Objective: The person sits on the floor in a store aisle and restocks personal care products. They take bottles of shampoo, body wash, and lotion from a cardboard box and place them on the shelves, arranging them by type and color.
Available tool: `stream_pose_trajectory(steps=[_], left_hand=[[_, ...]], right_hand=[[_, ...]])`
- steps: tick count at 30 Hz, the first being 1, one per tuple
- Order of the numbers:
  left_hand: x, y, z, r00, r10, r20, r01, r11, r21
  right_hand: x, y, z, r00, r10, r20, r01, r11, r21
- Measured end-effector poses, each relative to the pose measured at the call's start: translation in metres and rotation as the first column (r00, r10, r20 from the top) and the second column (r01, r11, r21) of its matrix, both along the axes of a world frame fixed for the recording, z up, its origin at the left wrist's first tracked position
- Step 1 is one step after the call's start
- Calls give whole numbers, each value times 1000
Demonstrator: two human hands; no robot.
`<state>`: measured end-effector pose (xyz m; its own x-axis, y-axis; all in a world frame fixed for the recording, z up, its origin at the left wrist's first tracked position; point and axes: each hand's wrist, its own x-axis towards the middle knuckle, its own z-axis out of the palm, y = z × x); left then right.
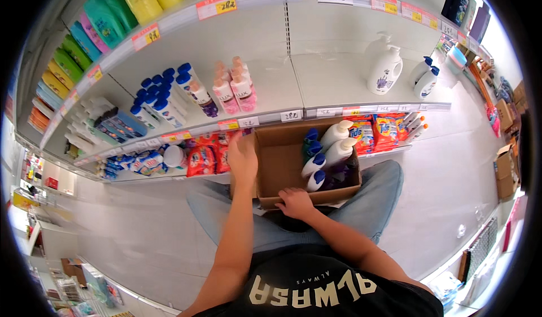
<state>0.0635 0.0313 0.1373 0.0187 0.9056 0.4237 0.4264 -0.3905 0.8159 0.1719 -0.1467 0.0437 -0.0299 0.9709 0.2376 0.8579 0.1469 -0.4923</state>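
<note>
A cardboard box (277,164) stands before me between my knees, its top open. My right hand (296,202) grips the near rim, fingers curled over the edge. At the box's left side is my left hand (244,160), blurred, its fingers toward the shelf; whether it touches the left flap I cannot tell. In the box's right half are white pump bottles (337,147), white bottles with blue caps (315,179) and green bottles with blue caps (311,141). Something dark purple (338,175) lies in the near right corner, partly hidden.
The middle shelf (271,84) holds pink lotion bottles (243,92), blue-capped bottles (163,103) and a white handled jug (384,71). Detergent bags (386,130) sit on the bottom shelf. Above, a shelf with coloured bottles (106,16) juts out. Cartons (506,171) stand far right.
</note>
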Motion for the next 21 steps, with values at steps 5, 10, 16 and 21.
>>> stream_pose_trajectory(steps=[5, 10, 16, 21], left_hand=[[-20, -49, -115, 994, -55, -90, 48, 995, -87], [-26, -58, -111, 979, -78, -189, 48, 986, -158], [-23, -52, -106, 982, -83, -171, 59, 988, -144], [-26, -47, -111, 988, -103, -114, 94, 992, -89]], right_hand=[[1, 2, 5, 999, 2, 49, 0, 999, -41], [-1, 3, 4, 1000, 10, 26, -9, 998, -56], [7, 9, 34, 977, 24, -214, -57, 986, -154], [40, 30, 102, 912, -172, -372, 153, 985, -80]])
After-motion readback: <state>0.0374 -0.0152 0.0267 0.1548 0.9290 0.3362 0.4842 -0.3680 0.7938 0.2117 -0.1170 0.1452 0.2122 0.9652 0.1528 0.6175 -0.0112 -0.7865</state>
